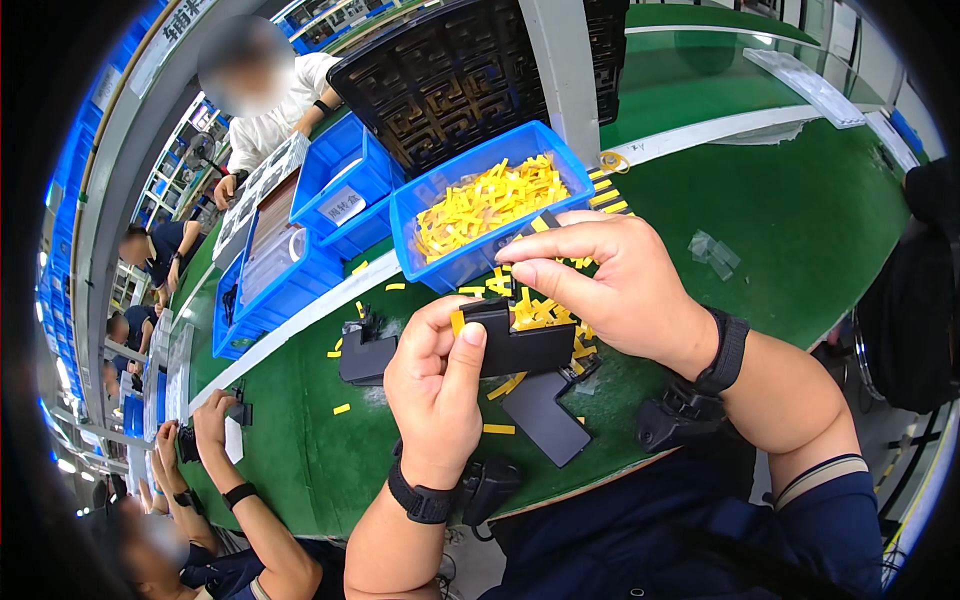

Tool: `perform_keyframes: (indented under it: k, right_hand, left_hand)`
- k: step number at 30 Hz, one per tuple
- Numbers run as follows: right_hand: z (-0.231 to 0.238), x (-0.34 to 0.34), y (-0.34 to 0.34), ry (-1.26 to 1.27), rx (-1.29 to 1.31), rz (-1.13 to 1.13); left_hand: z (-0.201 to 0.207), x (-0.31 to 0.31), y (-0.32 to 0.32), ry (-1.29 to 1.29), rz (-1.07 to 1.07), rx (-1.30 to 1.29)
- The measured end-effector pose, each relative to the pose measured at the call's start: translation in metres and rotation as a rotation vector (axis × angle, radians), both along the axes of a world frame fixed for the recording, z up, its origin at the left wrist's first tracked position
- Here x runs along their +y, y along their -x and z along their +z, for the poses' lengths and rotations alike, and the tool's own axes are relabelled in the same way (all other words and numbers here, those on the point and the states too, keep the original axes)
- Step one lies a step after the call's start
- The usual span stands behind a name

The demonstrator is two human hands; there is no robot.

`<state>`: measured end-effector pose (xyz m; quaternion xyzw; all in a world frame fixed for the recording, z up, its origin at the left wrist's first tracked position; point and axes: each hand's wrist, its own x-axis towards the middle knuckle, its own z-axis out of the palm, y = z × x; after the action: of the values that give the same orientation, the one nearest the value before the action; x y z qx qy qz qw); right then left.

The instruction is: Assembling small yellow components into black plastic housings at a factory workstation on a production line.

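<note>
My left hand grips a flat black L-shaped plastic part between thumb and fingers. A yellow strip shows at that part's left end, beside the fingertips. Just above the part, thumb and index finger of my right hand are pinched together; what they hold is too small to make out. Under my hands, loose yellow strips lie heaped on the green table. Two similar black parts rest there: one black piece left of my left hand, another black piece below the held part.
A blue bin full of yellow strips stands beyond my hands. More blue boxes sit to its left, near a metal post and a black openwork tray. Clear plastic scraps lie rightward. Co-workers sit along the left.
</note>
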<state>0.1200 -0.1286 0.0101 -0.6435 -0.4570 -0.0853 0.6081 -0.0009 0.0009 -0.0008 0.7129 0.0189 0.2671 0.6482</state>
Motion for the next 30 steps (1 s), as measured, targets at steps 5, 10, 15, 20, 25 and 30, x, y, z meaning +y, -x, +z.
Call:
perform_keyframes:
  k: [5, 10, 15, 20, 25, 30]
  right_hand:
    - [-0.001, 0.001, 0.005, -0.002, 0.224, 0.057]
    - [-0.004, 0.003, 0.007, -0.015, 0.063, -0.001]
    - [-0.006, 0.002, 0.004, 0.011, -0.107, -0.073]
    - [-0.012, 0.005, 0.002, 0.024, 0.000, 0.023]
    - [-0.017, 0.011, 0.009, 0.041, 0.054, 0.038]
    - [-0.018, 0.008, 0.014, 0.064, 0.091, 0.108]
  left_hand:
    - [0.000, -0.002, -0.001, 0.037, 0.017, 0.012]
    - [-0.002, 0.002, 0.001, -0.053, 0.033, 0.089]
    - [0.005, 0.031, 0.001, -0.226, 0.232, 0.143]
    - [0.014, 0.117, 0.018, -0.407, 0.541, 0.417]
    - [0.011, 0.082, 0.006, -0.706, 0.583, 0.227]
    - [0.014, 0.014, -0.005, -0.612, 0.131, 0.132]
